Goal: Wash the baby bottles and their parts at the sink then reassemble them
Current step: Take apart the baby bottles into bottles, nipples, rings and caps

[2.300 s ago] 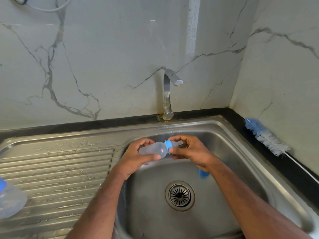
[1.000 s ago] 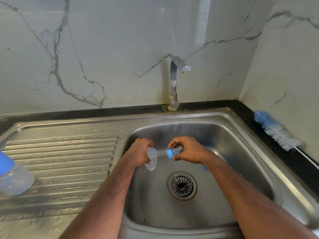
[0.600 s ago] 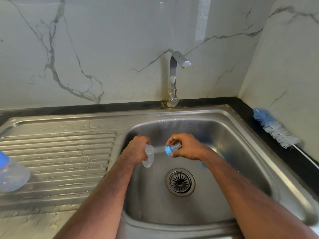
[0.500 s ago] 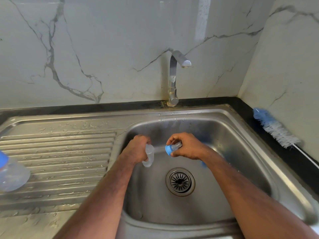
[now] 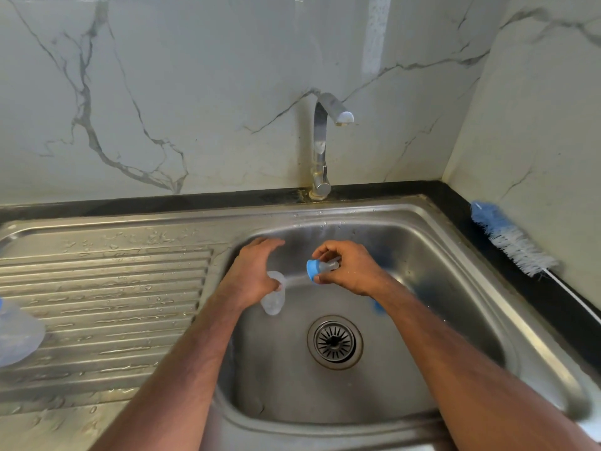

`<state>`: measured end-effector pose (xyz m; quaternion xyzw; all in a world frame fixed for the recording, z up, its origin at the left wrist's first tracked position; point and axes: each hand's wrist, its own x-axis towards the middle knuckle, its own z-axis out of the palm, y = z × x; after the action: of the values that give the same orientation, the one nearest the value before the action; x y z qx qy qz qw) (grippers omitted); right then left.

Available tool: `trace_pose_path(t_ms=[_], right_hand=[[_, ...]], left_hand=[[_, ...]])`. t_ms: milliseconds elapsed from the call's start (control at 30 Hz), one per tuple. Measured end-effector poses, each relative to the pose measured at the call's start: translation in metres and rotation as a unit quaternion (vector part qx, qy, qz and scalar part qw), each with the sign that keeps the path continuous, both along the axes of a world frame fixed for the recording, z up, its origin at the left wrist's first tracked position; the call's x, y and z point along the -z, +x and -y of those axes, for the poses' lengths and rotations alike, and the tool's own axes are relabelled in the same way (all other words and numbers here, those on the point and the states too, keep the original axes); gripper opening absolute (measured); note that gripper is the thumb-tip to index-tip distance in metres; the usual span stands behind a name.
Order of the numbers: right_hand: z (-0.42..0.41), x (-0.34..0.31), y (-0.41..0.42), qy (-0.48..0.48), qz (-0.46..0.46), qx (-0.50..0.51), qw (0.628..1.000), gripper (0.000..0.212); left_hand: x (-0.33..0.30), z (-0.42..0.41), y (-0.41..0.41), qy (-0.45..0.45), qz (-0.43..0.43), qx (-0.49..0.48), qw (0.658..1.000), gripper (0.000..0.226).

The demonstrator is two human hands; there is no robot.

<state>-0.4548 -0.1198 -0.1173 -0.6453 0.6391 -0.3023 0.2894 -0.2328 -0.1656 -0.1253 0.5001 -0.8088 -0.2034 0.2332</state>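
Baby-bottle parts lie spread from the drainboard to the basin. At the far left edge, around nine o'clock from the drain, a clear plastic baby bottle with a blue collar lies on its side on the wet ribbed steel drainboard, partly cut off by the frame.

Moving right, the left hand hangs over the basin of the stainless steel sink, at about ten o'clock from the round slotted drain strainer. Its thumb and lower fingers curl around the small translucent bottle body, which points mouth-down toward the basin floor; the forefinger stretches forward, off the plastic.

Just beside it, at twelve o'clock from the drain, the right hand pinches the blue screw collar with its clear nipple between curled fingers and thumb, the blue ring facing the left hand. The two parts are apart, with a small gap between them.

Behind them, the chrome tap rises from the black counter edge against the white marble-veined wall; no water can be seen running from it.

Under the right forearm, a small blue object rests in the basin, mostly hidden, so what it is cannot be told.

Far right, at two o'clock, a blue-and-white bristle bottle brush lies on the black counter against the side wall, its thin white handle trailing toward the frame's edge.
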Motion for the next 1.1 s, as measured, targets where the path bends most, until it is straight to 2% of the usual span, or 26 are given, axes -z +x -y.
trace_pose_path(t_ms=[67, 133, 233, 300, 433, 600, 767, 933, 1100], right_hand=[[-0.001, -0.003, 0.002, -0.008, 0.057, 0.021, 0.998, 0.036], [-0.003, -0.007, 0.005, -0.001, 0.134, 0.027, 0.991, 0.033], [-0.004, -0.01, 0.009, 0.003, 0.196, 0.014, 0.98, 0.029], [-0.003, -0.011, 0.008, 0.008, 0.24, 0.003, 0.971, 0.029], [-0.004, -0.014, 0.007, 0.03, 0.322, -0.025, 0.946, 0.033], [-0.007, -0.018, 0.008, 0.03, 0.393, -0.042, 0.918, 0.036], [-0.007, -0.02, 0.008, -0.038, 0.352, -0.027, 0.935, 0.028], [-0.007, -0.021, 0.011, -0.056, 0.316, -0.023, 0.947, 0.025], [-0.005, -0.022, 0.013, -0.058, 0.274, -0.021, 0.96, 0.019]], left_hand=[[-0.002, -0.004, 0.001, 0.051, -0.135, -0.013, 0.989, 0.079], [-0.005, -0.011, -0.002, 0.132, -0.226, -0.005, 0.965, 0.071], [-0.009, -0.019, -0.01, 0.191, -0.259, 0.056, 0.945, 0.067], [-0.012, -0.022, -0.014, 0.219, -0.315, 0.083, 0.92, 0.061], [-0.012, -0.022, -0.016, 0.234, -0.373, 0.079, 0.894, 0.061], [-0.011, -0.017, -0.016, 0.254, -0.439, 0.082, 0.858, 0.049], [-0.013, -0.016, -0.017, 0.239, -0.439, 0.099, 0.861, 0.043], [-0.014, -0.015, -0.015, 0.226, -0.43, 0.114, 0.867, 0.039], [-0.016, -0.011, -0.012, 0.23, -0.416, 0.131, 0.87, 0.049]])
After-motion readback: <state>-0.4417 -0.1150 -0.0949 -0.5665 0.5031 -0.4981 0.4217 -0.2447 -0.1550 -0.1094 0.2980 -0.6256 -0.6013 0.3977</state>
